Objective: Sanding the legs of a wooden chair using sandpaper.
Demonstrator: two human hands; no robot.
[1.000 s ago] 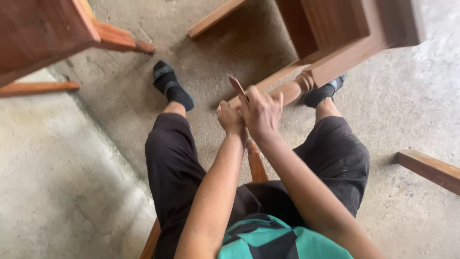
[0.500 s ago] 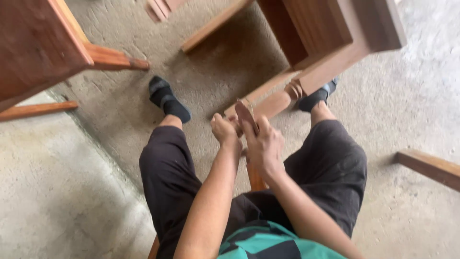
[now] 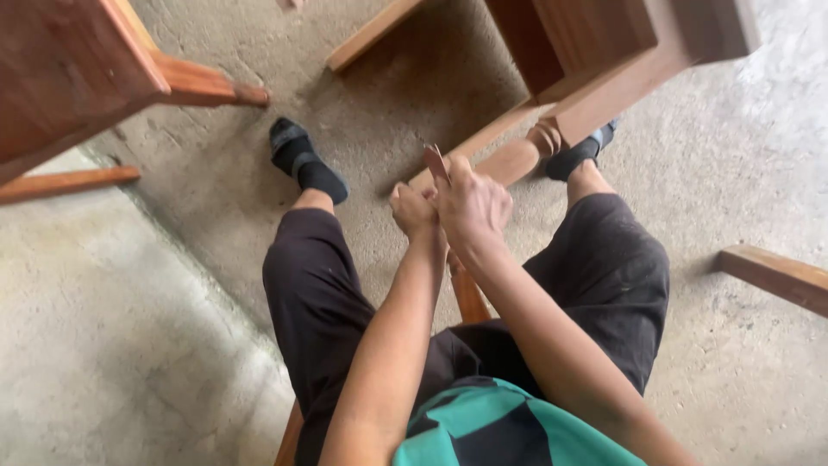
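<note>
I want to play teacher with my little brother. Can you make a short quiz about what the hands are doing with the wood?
1. True or false: both hands grip a metal hammer.
2. What does the right hand press against the turned wooden leg? A) a small brown sheet B) a paintbrush C) a saw
3. Fill in: the left hand is closed around the ____ beside the right hand.

Key:
1. False: no hammer shows.
2. A: the small brown sheet sticks up above the fingers.
3. Leg: the same wooden leg, which runs between the knees toward the wooden furniture piece on the concrete floor.
</note>
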